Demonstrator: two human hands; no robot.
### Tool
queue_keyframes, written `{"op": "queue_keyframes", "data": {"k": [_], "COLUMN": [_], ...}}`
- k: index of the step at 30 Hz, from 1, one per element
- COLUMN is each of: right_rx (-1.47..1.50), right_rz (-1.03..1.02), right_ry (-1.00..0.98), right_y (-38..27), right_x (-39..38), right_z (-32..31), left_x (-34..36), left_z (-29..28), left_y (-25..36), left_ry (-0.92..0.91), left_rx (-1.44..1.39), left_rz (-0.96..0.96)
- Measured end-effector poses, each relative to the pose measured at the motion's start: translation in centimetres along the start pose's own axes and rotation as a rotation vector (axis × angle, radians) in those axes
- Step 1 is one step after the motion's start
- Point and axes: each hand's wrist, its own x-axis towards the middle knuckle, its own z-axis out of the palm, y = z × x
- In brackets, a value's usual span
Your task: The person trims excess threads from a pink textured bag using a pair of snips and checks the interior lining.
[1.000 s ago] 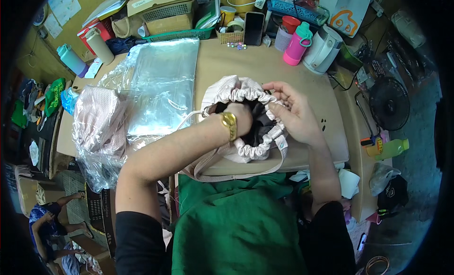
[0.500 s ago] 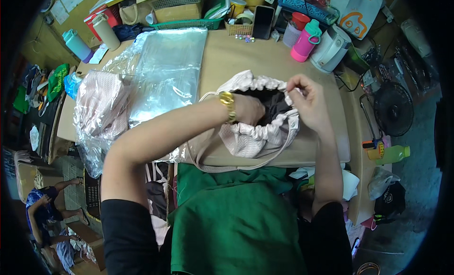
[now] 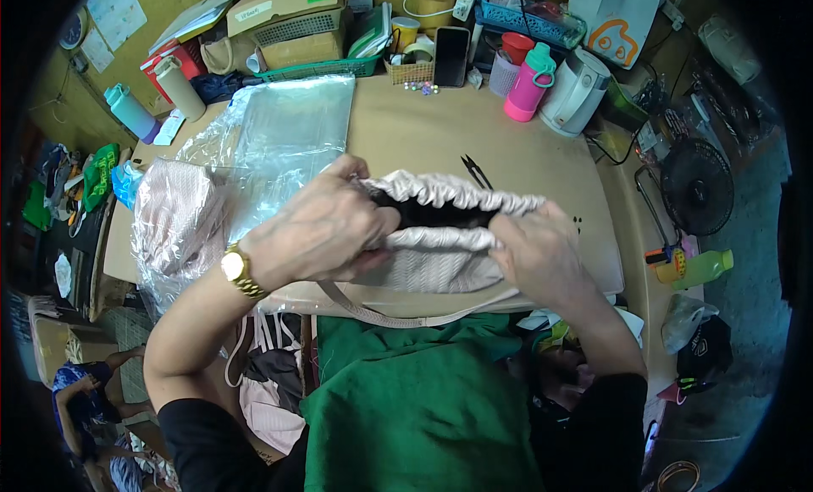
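A pale pink woven bag [image 3: 445,272] with a gathered, ruffled rim and dark lining is stretched wide between my hands above the near part of the table. My left hand [image 3: 326,225], with a gold watch at its wrist, grips the rim's left end. At the right end, my right hand [image 3: 540,246] is closed around the rim. The bag's thin strap [image 3: 415,321] hangs in a loop along the table's front edge. Just beyond the bag lie dark pointed snips [image 3: 476,172], partly hidden behind its rim.
Flat clear plastic bags [image 3: 296,119] lie left of centre, beside a pink bag wrapped in plastic [image 3: 178,208]. Bottles, a phone [image 3: 450,57], a pink flask [image 3: 531,85] and a white kettle [image 3: 576,94] line the back. A black fan [image 3: 696,187] stands right; another person [image 3: 80,390] sits lower left.
My left hand has come out of the bag and moved left onto its rim. The opening has been pulled from round to long and narrow. The snips have come into view behind it.
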Motion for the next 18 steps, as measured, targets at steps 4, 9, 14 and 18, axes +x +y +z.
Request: {"op": "queue_keyframes", "data": {"k": [4,9,14,18], "right_rx": [-0.042,-0.027,-0.129,0.006], "right_rz": [-0.122,-0.154,-0.071,-0.100], "right_ry": [0.002,0.016,0.171,0.224], "right_y": [-0.9,-1.8,-0.8,0.2], "right_x": [-1.6,-1.1,-0.1,2.6], "right_z": [-0.3,-0.5,-4.0,-5.1], "left_x": [-1.4,-1.4,-1.7,-0.7], "left_z": [0.1,0.9,-3.2,-2.2], "left_y": [0.3,0.8,1.7,1.9], "left_ry": [0.003,0.260,0.385,0.314], "left_rx": [-0.110,-0.179,0.029,0.068], "left_rz": [0.002,-0.146,-0.070,-0.114]}}
